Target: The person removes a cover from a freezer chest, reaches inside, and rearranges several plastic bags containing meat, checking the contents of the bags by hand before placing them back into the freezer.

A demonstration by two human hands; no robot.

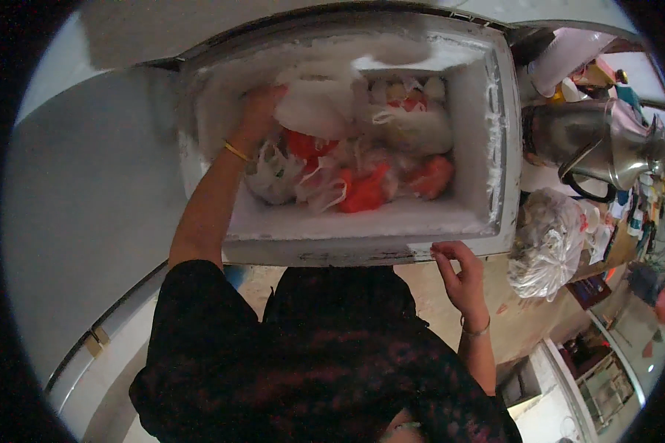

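Observation:
Before me stands a chest freezer (366, 252), its top raised and thick frost on its inner walls. My left hand (263, 113) reaches into its left part, beside a whitish, frosted item (313, 108); blur hides whether the fingers grip it. Below that hand lie a translucent plastic bag (274, 174) and red plastic bags (366, 188). Further right sit a reddish bag (432, 177) and a pale plastic bag (432, 130) on the freezer's inner ledge. My right hand (463, 277) is at the freezer's front rim, thumb and fingertips close together, with nothing clearly visible between them.
Right of the freezer are a metal thermos jug (604, 149) with a black handle and a knotted clear plastic bag (548, 243). Bottles and small items crowd a surface at the far right. A large grey panel (94, 194) stands on the left.

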